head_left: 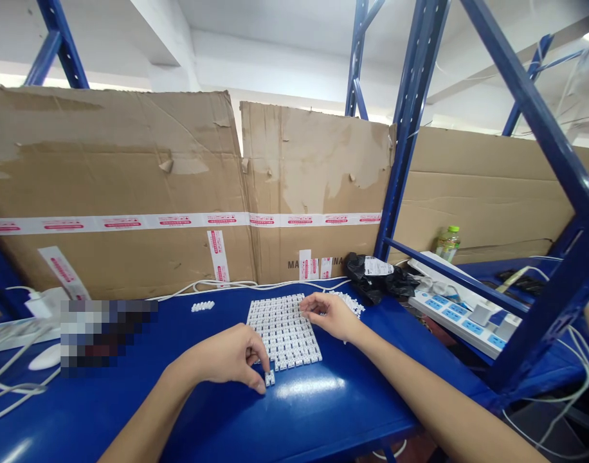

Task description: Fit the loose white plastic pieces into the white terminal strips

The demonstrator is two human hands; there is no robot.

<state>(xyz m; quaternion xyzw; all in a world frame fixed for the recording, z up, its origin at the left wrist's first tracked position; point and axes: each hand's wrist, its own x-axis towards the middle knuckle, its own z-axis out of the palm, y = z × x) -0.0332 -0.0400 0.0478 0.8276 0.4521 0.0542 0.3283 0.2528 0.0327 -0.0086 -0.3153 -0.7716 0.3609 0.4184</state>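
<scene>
1. Far left: blue table point(212, 427) with white cables point(15, 386), a white power strip point(15, 334) and a white mouse point(47, 357) on it; next to them a pixelated patch point(108, 337), can't tell what's under it
2. Short row of white blocks point(202, 306) lies apart from the rest, behind the left grip
3. Left grip point(229, 355): fingers curled down, thumb and fingertips closed on a small block piece point(270, 378), just off the near edge of the block grid point(283, 331)
4. Blocks look light, stiff, small, probably plastic; likely easiest pinched by the sides with fingertips, may slide on the smooth table, and the grid looks easy to knock out of line
5. Right grip point(330, 315): fingers half curled, tips at the grid's right edge; can't tell if anything's held
6. Loose block heap point(348, 303) just right of those fingers
7. Far right: black bag point(371, 280), bottle point(447, 244), blue-and-white power strip point(461, 315)
</scene>
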